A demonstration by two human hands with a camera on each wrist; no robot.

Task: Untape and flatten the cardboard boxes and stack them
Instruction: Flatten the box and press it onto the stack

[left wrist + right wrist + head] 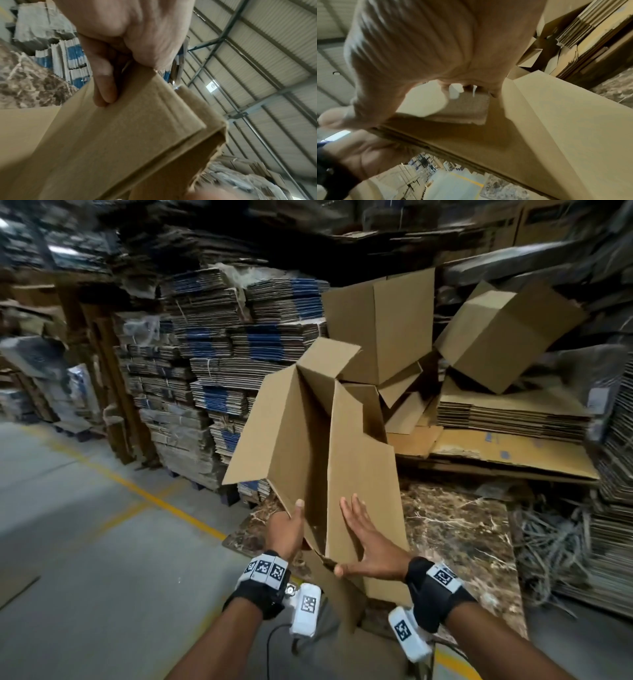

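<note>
Hands [325, 539] fold plain brown corrugated cardboard box [308, 422].

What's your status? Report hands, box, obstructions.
Left hand grips box edge. Right hand flat, pressing its panel. Box half collapsed, above marble table. Two unflattened boxes beyond; nothing blocking.

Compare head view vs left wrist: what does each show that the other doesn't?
Head only: right hand pressing flat with straight fingers on the half-collapsed cardboard box, the marble-patterned table, unflattened boxes behind, a flattened stack.
Left wrist only: left-hand fingers curled over the box's panel edge from below, plus the corrugated roof.
Both: left hand gripping the same box.
</note>
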